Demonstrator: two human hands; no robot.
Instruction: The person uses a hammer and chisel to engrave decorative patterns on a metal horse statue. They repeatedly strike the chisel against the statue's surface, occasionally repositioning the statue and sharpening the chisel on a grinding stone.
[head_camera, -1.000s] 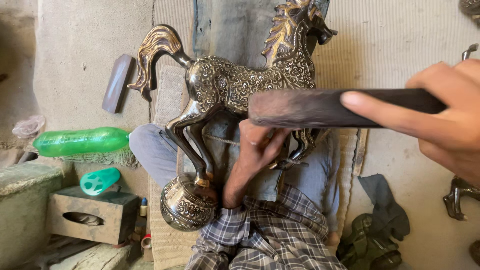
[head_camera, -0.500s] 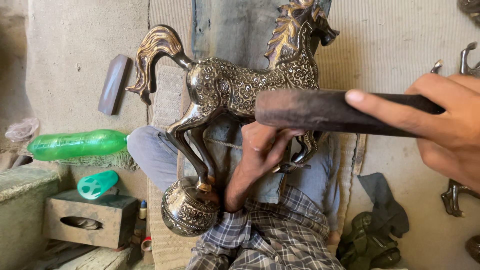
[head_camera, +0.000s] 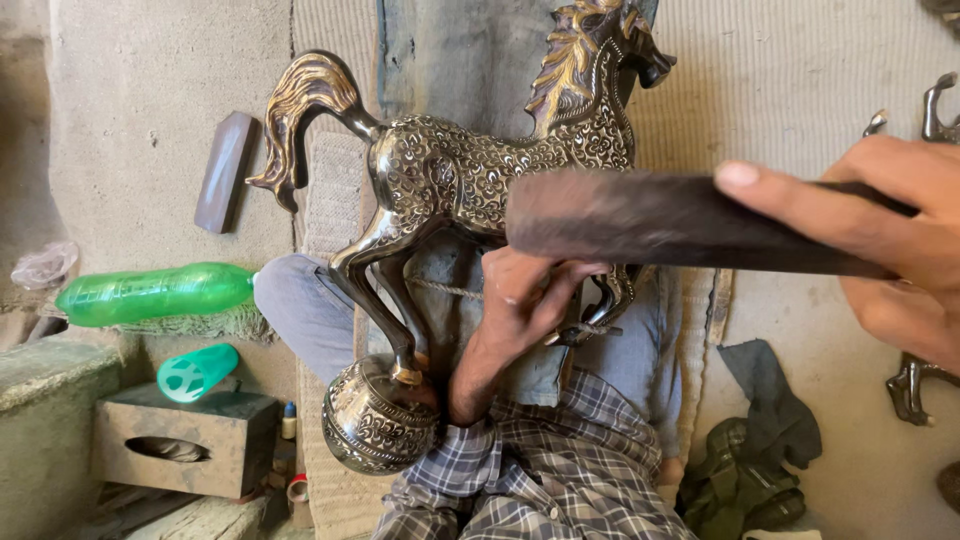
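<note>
Brass horse (head_camera: 470, 180) gripped underneath by left hand (head_camera: 525, 300); right hand (head_camera: 890, 235) holding dark bar (head_camera: 660, 220), long axis level, touching horse flank.

the floor (head_camera: 150, 120) is bare, dusty concrete. on it lie a green plastic bottle (head_camera: 150, 293), a dark flat block (head_camera: 224, 172), a woven mat (head_camera: 780, 90), a small box (head_camera: 185, 442) and crumpled dark cloth (head_camera: 760, 440).

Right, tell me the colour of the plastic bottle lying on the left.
Translucent green, seen in the head view: the bottle.
</note>
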